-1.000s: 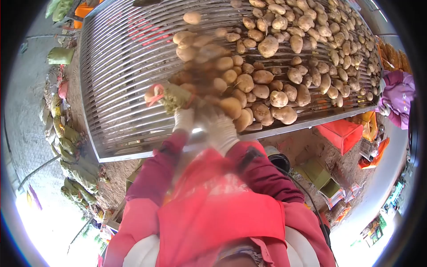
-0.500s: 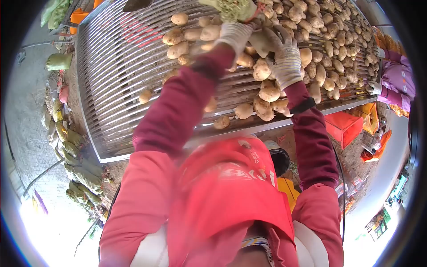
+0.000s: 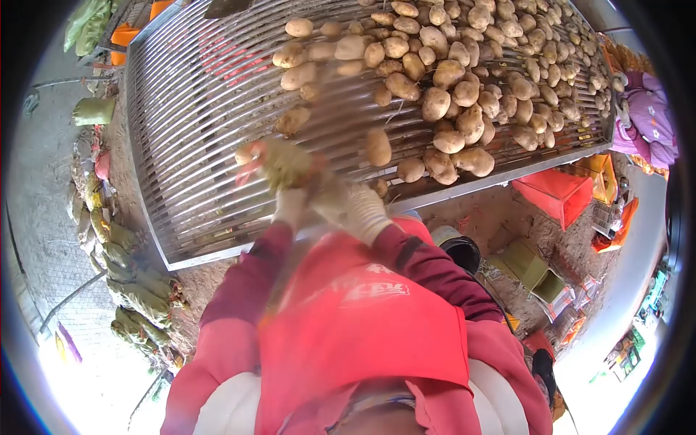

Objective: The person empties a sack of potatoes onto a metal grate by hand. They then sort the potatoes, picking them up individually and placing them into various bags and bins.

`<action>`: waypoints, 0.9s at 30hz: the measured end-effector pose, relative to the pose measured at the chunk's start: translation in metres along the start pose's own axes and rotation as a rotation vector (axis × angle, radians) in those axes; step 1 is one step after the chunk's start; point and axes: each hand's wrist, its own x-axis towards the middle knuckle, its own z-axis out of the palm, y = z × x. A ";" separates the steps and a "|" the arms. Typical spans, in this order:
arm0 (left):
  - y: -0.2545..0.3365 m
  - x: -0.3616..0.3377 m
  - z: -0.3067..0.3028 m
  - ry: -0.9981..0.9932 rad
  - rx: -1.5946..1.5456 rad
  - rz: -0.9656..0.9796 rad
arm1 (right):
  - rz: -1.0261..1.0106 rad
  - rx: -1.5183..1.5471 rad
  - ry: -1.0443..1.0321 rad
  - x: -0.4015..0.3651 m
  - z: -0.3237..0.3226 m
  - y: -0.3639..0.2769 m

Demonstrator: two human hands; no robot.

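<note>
Close to my body, low over the slatted metal table (image 3: 188,156), I hold a crumpled greenish mesh sack (image 3: 286,167) with reddish bits at its end, smeared by motion. My left hand (image 3: 290,205), in a pale knit glove, is closed on its lower part. My right hand (image 3: 362,206), in a striped pale glove, is closed on the bunched end beside it. A single potato (image 3: 378,147) lies on the slats just beyond my right hand. Past it, many loose potatoes (image 3: 436,104) spread over the far and right side of the table.
Another person in a purple sleeve (image 3: 644,119) stands at the table's right end. Beneath the near edge are a red crate (image 3: 554,194), a dark bucket (image 3: 458,250) and an olive box (image 3: 533,272). Filled green sacks (image 3: 138,293) line the floor on the left.
Both hands have drawn back from the potato pile toward my body and to the left, bringing the greenish sack with them. More of the potatoes is now uncovered.
</note>
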 end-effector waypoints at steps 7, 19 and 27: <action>0.184 0.130 -0.031 0.007 -1.098 -0.025 | 0.413 -0.103 0.050 0.040 -0.155 0.059; 0.161 -0.006 -0.084 0.578 -0.416 0.205 | 0.277 -0.256 0.173 -0.019 -0.114 0.038; 0.116 -0.004 -0.035 0.082 0.358 0.281 | 0.340 -0.085 0.202 -0.029 -0.018 0.049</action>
